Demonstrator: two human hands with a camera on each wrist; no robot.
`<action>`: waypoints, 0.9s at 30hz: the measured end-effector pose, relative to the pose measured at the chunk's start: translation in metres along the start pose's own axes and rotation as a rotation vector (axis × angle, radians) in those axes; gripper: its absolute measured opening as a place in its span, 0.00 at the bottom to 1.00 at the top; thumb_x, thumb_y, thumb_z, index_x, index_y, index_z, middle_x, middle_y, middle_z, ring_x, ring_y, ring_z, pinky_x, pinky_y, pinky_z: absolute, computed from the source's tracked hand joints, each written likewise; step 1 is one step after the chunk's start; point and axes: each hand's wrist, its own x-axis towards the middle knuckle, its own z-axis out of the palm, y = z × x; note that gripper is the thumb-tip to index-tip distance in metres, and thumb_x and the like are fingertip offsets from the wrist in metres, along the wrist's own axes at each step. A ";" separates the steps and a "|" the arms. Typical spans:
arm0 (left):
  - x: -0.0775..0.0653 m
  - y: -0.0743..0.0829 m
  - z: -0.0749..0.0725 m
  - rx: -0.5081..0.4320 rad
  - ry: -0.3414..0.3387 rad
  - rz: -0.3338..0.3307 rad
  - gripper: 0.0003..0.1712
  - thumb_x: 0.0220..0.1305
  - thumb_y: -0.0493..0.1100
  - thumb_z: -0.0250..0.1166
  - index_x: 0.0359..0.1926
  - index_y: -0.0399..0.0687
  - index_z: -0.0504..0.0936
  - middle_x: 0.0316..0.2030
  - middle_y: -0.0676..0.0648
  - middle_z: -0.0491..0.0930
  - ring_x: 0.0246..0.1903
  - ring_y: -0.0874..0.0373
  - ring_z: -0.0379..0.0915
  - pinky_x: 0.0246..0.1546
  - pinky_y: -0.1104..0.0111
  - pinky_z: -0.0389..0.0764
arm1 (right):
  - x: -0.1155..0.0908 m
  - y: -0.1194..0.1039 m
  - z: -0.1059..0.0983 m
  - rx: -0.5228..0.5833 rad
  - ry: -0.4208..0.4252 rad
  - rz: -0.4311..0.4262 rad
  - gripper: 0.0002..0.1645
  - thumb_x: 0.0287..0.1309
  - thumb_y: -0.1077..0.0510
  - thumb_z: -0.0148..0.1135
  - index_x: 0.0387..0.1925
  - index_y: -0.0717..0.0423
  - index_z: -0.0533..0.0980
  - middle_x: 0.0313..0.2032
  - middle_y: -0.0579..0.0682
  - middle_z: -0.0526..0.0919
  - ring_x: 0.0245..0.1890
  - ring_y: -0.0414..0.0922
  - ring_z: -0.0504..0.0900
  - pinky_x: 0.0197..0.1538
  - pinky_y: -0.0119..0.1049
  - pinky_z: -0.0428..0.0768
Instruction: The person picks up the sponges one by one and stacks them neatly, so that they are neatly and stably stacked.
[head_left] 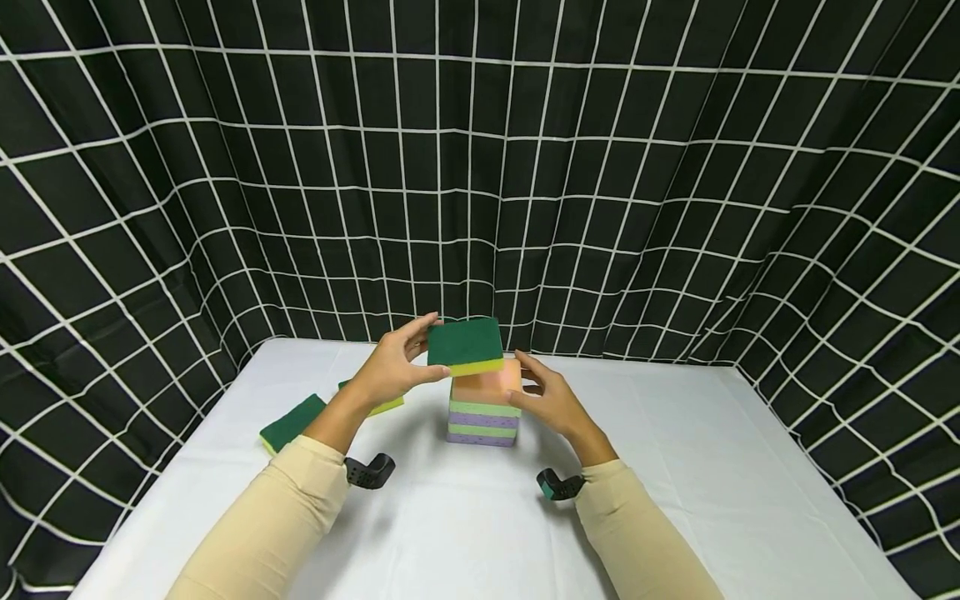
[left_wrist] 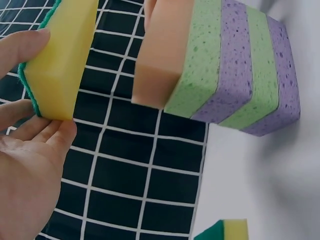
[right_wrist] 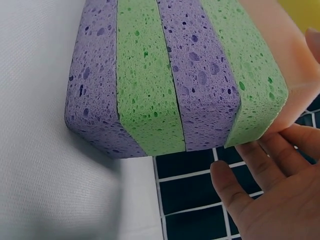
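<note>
My left hand (head_left: 395, 363) holds a scrub sponge (head_left: 465, 343), dark green on top and yellow beneath, thumb on the near side and fingers on the far side. It hangs just above a stack, and in the left wrist view a gap shows between the yellow face (left_wrist: 62, 60) and the stack. An orange sponge (head_left: 483, 385) tops that pile, over alternating green and purple sponges (head_left: 482, 423). My right hand (head_left: 555, 400) grips the orange sponge at its right end; in the right wrist view its fingers (right_wrist: 280, 155) touch the orange side.
Two more green-and-yellow scrub sponges lie on the white table (head_left: 675, 467) to the left: one (head_left: 294, 422) beside the left forearm, another (head_left: 386, 405) partly hidden behind the left wrist. A black cloth with a white grid (head_left: 480, 167) hangs behind and at both sides.
</note>
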 end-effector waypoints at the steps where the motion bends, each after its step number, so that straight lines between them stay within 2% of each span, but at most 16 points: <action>1: 0.002 -0.001 0.001 -0.006 -0.010 0.004 0.49 0.55 0.32 0.71 0.73 0.40 0.54 0.68 0.39 0.60 0.67 0.50 0.56 0.63 0.66 0.63 | 0.000 0.000 0.000 0.001 0.001 -0.004 0.43 0.57 0.64 0.66 0.69 0.71 0.56 0.65 0.67 0.63 0.60 0.61 0.69 0.59 0.55 0.70; 7: 0.013 -0.006 0.010 -0.034 -0.050 0.001 0.48 0.55 0.29 0.70 0.73 0.35 0.53 0.68 0.37 0.59 0.68 0.47 0.55 0.64 0.61 0.61 | 0.001 0.002 0.001 0.022 0.008 -0.027 0.43 0.56 0.64 0.66 0.69 0.70 0.57 0.65 0.65 0.65 0.60 0.60 0.69 0.58 0.58 0.69; 15: 0.010 0.015 0.019 -0.033 -0.100 -0.020 0.45 0.55 0.25 0.66 0.70 0.28 0.53 0.66 0.31 0.59 0.66 0.40 0.56 0.65 0.55 0.60 | 0.002 0.003 0.002 0.019 0.001 -0.010 0.43 0.56 0.62 0.68 0.69 0.67 0.59 0.64 0.61 0.67 0.59 0.57 0.70 0.59 0.54 0.70; 18: 0.010 0.012 0.021 -0.035 -0.117 -0.016 0.45 0.55 0.25 0.65 0.71 0.27 0.53 0.66 0.31 0.59 0.66 0.39 0.56 0.65 0.54 0.59 | 0.002 0.002 0.002 0.028 -0.005 0.000 0.43 0.56 0.62 0.67 0.69 0.67 0.59 0.64 0.60 0.67 0.60 0.57 0.70 0.59 0.55 0.69; 21: 0.012 0.009 0.023 -0.046 -0.126 -0.028 0.45 0.55 0.26 0.65 0.71 0.29 0.53 0.67 0.33 0.58 0.67 0.40 0.55 0.65 0.55 0.59 | 0.001 0.002 0.002 0.034 -0.007 0.006 0.43 0.56 0.63 0.67 0.70 0.66 0.59 0.64 0.60 0.67 0.60 0.57 0.69 0.59 0.55 0.69; 27: 0.020 -0.020 0.026 -0.036 -0.124 -0.015 0.46 0.55 0.29 0.68 0.72 0.36 0.55 0.68 0.38 0.59 0.67 0.45 0.55 0.65 0.58 0.60 | 0.000 0.002 0.001 0.041 0.001 0.008 0.43 0.55 0.63 0.68 0.70 0.64 0.59 0.63 0.59 0.68 0.59 0.57 0.69 0.59 0.57 0.68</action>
